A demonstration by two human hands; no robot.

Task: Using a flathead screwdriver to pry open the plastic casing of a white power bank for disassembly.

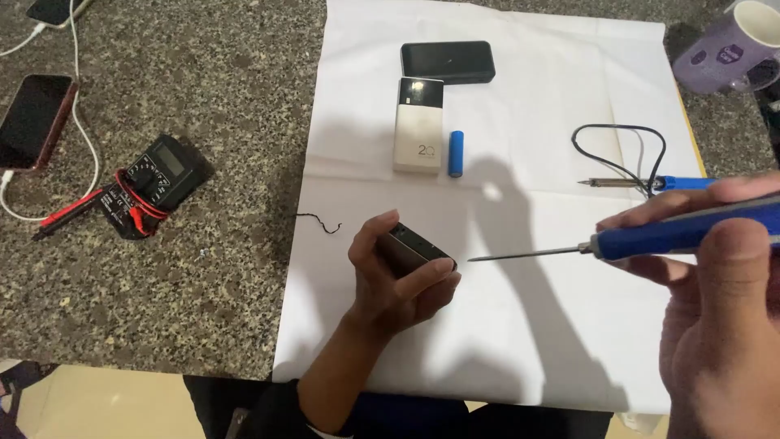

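My left hand (388,280) grips a small dark grey metal box (413,246) above the white sheet (536,341), its end face turned to the right. My right hand (723,301) holds a blue-handled screwdriver (650,236), its thin metal tip pointing left and ending just short of the box. Farther back on the sheet lie a white power bank (419,124), a black power bank (448,62) and a blue cylindrical battery cell (457,154).
A soldering iron with a blue handle (642,184) and black cord lies at the right of the sheet. A black multimeter with red leads (146,183) and two phones on white cables (32,120) lie on the granite counter. A purple mug (731,45) stands top right. A black wire scrap (321,223) lies by the sheet's left edge.
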